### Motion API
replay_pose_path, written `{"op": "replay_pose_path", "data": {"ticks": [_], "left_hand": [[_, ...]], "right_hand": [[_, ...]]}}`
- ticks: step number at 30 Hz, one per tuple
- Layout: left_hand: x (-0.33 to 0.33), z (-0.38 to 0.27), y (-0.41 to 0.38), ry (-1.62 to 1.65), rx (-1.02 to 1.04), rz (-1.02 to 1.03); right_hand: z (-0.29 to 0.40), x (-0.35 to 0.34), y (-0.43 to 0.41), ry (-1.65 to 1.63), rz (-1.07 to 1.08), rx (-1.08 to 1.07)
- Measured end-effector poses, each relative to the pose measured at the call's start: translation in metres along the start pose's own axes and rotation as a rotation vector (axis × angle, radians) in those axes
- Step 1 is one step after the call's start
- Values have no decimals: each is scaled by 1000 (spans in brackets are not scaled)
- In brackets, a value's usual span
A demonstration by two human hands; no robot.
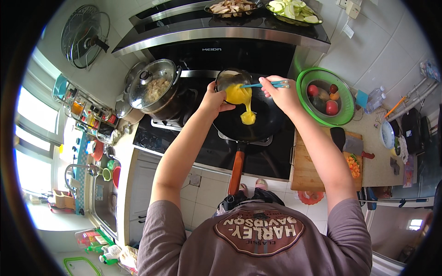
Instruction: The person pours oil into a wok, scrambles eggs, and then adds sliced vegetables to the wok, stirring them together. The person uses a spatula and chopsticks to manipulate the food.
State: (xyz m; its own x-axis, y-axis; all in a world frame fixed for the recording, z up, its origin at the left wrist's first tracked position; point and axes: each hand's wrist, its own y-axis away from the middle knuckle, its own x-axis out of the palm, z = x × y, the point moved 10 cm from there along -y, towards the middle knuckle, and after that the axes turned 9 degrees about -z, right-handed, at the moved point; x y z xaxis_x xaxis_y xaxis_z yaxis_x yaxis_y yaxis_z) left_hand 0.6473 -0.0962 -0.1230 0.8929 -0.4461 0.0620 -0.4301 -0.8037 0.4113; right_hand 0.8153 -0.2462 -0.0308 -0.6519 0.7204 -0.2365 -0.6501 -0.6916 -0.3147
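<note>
My left hand (215, 100) grips a glass bowl (232, 77) by its side and tilts it over a black wok (266, 117). Yellow beaten egg (238, 93) runs over the bowl's lip in a thick stream, and a small pool of egg (248, 118) shows in the wok. In my right hand (281, 93) is a pair of blue chopsticks (264, 85), their tips in the egg at the bowl's mouth. The wok rests on the right burner of a black glass stove (193, 145), its wooden handle (237, 169) pointing towards me.
On the left burner stands a glass-lidded pot (155, 86). A green basin (302, 100) holds tomatoes and other produce. The cutting board (307, 165) bears a cleaver (354, 145) and diced orange vegetables (353, 167). Plates of sliced meat (234, 7) and sliced green vegetable (291, 11) sit on the range hood (221, 32).
</note>
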Motion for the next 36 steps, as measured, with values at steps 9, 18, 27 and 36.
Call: {"op": "replay_pose_path", "data": {"ticks": [9,18,27,36], "left_hand": [[-8,1,-13,-14,2,-46],[-17,6,-37,-50,20,-84],[-4,-1,-37,-280,139,-103],[17,3,-45,-508,281,-114]], "right_hand": [[-18,19,-9,-43,49,89],[-18,33,-24,-2,20,6],[-25,36,-28,103,47,-29],[-12,5,-14,201,-107,-287]]}}
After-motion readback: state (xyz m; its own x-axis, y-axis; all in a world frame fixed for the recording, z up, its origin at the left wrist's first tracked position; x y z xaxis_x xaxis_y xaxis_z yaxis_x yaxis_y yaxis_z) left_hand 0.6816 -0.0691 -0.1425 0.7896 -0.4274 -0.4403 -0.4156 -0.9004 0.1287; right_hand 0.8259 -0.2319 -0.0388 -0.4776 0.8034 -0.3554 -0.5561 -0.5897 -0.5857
